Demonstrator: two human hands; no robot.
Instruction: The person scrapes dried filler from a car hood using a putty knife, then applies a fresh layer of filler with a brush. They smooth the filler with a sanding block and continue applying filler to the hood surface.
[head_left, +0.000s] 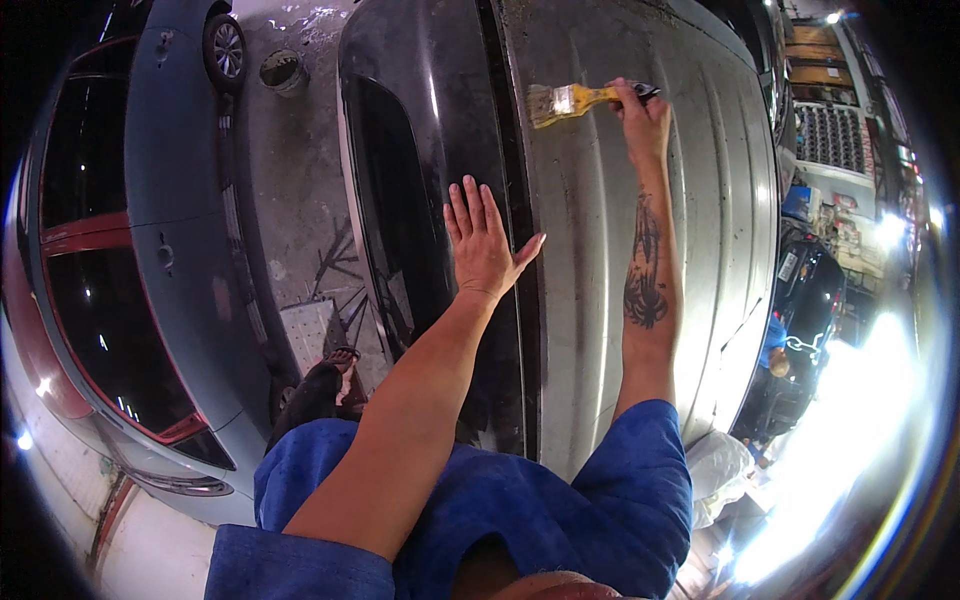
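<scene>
Paintbrush, a flat one w/ yellow handle, is up ahead of me and off to the R, over the ribbed vehicle roof. Its long axis runs approx. sideways, bristles L, handle butt R, so it lies across the roof ribs, which run away from me. Bristle tips point at the dark seam btwn the roof and the glossy black side panel, and sit just R of it; that gap is what matters most here.

R hand has the brush, fingers closed round the handle toward its butt, arm reaching well fwd. L hand is empty: palm down, fingers fanned a bit, thumb stuck out R across the seam. It's over the black panel, nearer to me than the brush and to the L of it. So R is the near hand for the brush; L is well short of the bristles.

Can't tell from straight above if the bristles actually touch the metal or float just off it.

Bucket is down on the floor, far L, well apart from both hands.
</scene>
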